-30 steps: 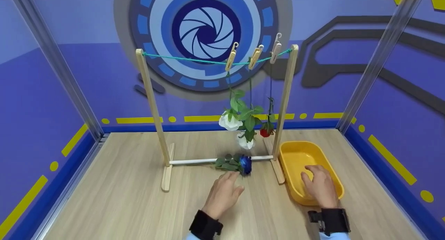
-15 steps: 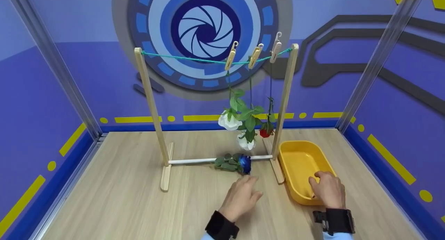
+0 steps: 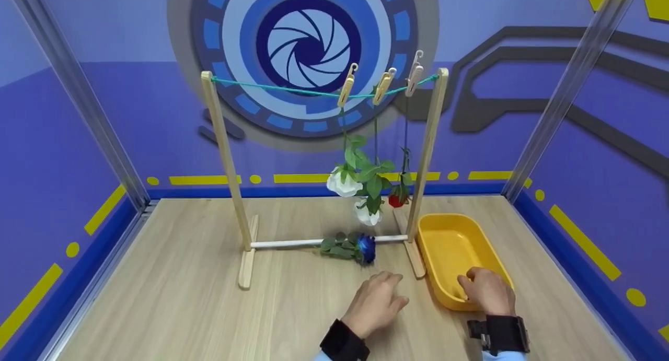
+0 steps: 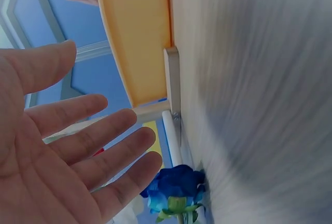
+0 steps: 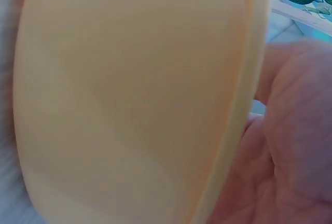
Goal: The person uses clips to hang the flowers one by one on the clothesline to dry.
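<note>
My left hand (image 3: 375, 303) hovers over the table in front of the rack, fingers extended and apart, holding nothing; its palm shows in the left wrist view. A blue rose (image 3: 367, 248) with green leaves lies beyond it, across the rack's white bottom bar (image 3: 287, 243). My right hand (image 3: 491, 290) reaches over the near end of the yellow tray (image 3: 454, 220), fingers bent down inside. The tray wall hides its fingertips in the right wrist view, so a grip cannot be seen. A small pale piece shows beside the fingers, too little to identify.
A wooden rack (image 3: 225, 157) carries a green cord (image 3: 272, 88). Clothespins (image 3: 346, 89) on it hold two white roses (image 3: 344, 183) and a red rose (image 3: 398, 199) head down. Metal posts (image 3: 575, 89) and blue walls surround the table (image 3: 172, 298).
My left hand has drawn away from the blue rose, toward the right and nearer to me. The right hand has moved down to the tray's near end, its fingers bending more.
</note>
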The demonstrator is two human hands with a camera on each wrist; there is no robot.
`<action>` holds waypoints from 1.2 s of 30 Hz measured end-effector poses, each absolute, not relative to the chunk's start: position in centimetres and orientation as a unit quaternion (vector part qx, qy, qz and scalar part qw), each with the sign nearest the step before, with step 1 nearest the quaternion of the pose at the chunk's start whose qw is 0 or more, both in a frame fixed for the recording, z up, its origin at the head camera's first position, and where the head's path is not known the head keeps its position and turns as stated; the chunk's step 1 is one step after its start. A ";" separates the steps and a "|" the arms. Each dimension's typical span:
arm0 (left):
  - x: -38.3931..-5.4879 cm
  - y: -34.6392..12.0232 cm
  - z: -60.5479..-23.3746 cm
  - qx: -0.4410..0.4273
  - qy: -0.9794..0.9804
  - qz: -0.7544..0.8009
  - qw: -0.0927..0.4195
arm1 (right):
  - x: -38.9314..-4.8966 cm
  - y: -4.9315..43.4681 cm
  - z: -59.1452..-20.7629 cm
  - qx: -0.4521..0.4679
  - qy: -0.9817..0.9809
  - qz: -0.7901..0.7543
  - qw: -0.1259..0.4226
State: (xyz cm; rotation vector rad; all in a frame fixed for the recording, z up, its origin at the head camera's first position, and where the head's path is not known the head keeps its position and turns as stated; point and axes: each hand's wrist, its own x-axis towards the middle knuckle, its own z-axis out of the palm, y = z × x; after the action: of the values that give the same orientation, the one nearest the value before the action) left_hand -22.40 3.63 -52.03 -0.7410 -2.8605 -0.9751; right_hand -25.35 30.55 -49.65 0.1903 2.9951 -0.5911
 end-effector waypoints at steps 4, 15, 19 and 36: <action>-22.5 3.7 -52.2 -0.236 -0.920 -0.312 0.005 | -25.3 30.5 -49.9 0.049 0.978 -0.195 0.047; -22.5 3.5 -52.6 -0.232 -0.921 -0.313 0.007 | -25.9 30.1 -50.2 0.040 0.979 -0.190 0.068; -22.5 3.4 -52.6 -0.234 -0.921 -0.310 0.005 | -26.0 30.0 -50.3 0.056 0.973 -0.215 0.061; -22.4 2.4 -52.1 -0.256 -0.909 -0.323 0.062 | -25.2 27.5 -49.5 -0.009 0.908 -0.338 -0.248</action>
State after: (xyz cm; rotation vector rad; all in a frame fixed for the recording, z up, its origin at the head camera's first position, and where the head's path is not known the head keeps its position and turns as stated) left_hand -22.36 2.44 -52.13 -0.7725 -2.7483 -0.9767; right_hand -25.21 27.51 -49.52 -0.0332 3.4136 -1.2691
